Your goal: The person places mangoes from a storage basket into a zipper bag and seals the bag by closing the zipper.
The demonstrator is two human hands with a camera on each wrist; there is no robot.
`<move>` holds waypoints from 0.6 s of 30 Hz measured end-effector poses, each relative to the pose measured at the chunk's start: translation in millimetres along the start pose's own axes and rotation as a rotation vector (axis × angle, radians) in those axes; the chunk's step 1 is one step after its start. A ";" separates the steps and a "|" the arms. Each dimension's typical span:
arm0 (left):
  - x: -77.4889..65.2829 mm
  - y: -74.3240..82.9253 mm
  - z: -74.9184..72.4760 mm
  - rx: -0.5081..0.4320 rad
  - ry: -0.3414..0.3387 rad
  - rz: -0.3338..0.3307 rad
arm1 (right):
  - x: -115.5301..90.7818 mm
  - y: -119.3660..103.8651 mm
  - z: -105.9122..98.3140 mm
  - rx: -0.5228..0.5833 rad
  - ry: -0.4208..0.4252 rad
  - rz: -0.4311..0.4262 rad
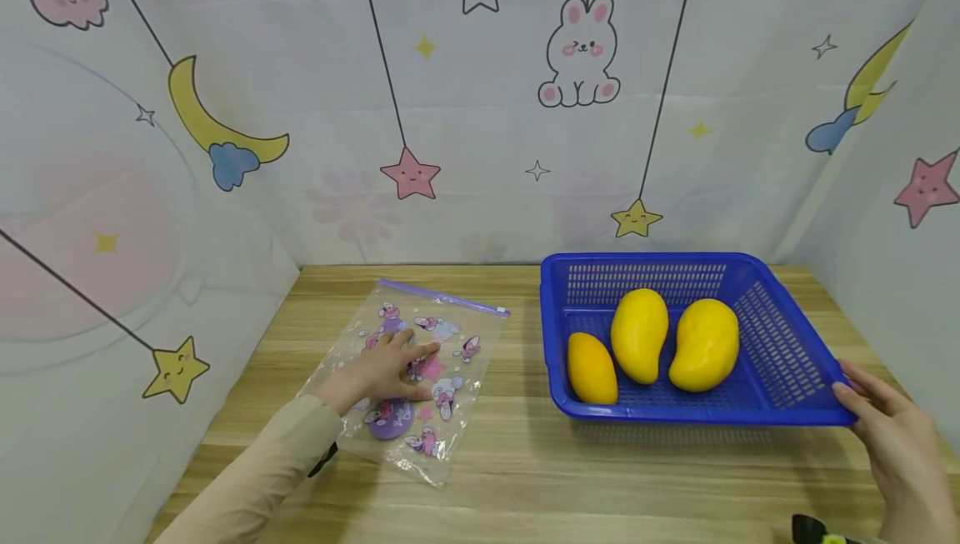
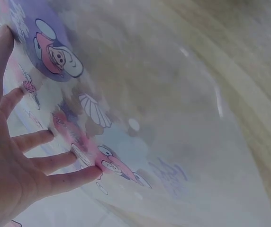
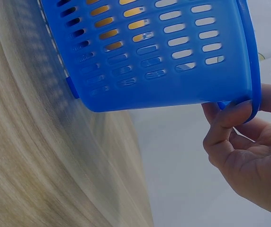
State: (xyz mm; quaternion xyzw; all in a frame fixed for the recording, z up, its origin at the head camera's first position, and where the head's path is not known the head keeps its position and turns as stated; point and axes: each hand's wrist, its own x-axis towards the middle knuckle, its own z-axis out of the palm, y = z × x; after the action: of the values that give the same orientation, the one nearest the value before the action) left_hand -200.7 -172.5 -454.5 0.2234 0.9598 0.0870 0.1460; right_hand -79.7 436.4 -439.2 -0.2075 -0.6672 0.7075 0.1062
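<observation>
My left hand [image 1: 387,369] rests on a clear zip bag [image 1: 468,398] printed with pink and purple cartoon figures. In the left wrist view its fingers [image 2: 59,182] are spread, with the tips touching the plastic. The bag lies flat, its purple zip strip at the far side. At the right, my right hand [image 1: 896,436] grips the rim of a blue plastic basket [image 1: 693,416] near its front right corner. The right wrist view shows thumb and fingers curled round that rim. Three yellow mangoes [image 1: 640,336] lie inside the basket, the smallest one at the front left.
Both the bag and the basket are on a wood-grain table [image 1: 495,486]. A white cloth backdrop [image 1: 480,111] with printed stars, moons and a rabbit stands behind the table and along both sides. The basket's back is close to the rear cloth.
</observation>
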 end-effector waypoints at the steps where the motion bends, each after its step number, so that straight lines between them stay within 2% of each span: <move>1: 0.3 -0.4 0.0 0.002 -0.002 0.001 | 0.0 -0.1 0.2 -0.001 0.001 0.002; 11: 1.3 -2.8 -1.0 0.025 -0.015 0.011 | 0.7 0.0 1.3 -0.034 0.006 0.007; 18: 1.6 -3.3 -2.6 0.039 -0.023 0.030 | -0.2 -0.2 0.6 -0.007 -0.003 0.000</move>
State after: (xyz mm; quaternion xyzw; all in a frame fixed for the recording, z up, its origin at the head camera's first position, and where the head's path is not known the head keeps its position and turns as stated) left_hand -204.2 -175.0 -453.2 0.2414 0.9561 0.0678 0.1515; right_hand -79.8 435.8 -438.9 -0.2072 -0.6699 0.7053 0.1044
